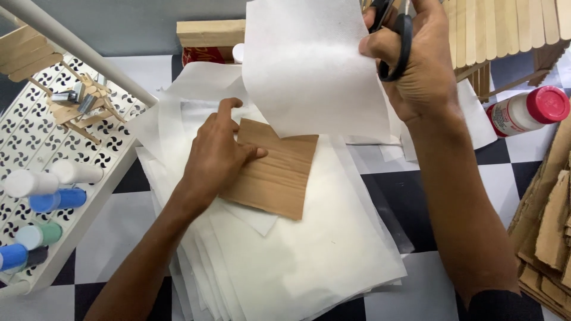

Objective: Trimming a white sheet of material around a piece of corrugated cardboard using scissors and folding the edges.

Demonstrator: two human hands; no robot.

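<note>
My left hand (219,156) presses flat on a brown wood-grain sheet (281,172) that lies on a stack of white paper sheets (309,249). My right hand (416,65) is raised at the top of the view, fingers through the black handles of scissors (397,41). The same hand also holds up a white paper sheet (309,71), which hangs in front of the stack. The scissor blades are hidden behind the paper and hand.
A white perforated tray (41,142) at left holds paint bottles (53,199) and a small stick model (80,107). A red-capped glue bottle (526,111) lies at right, cardboard scraps (547,232) at the right edge, a stick structure (505,30) at top right.
</note>
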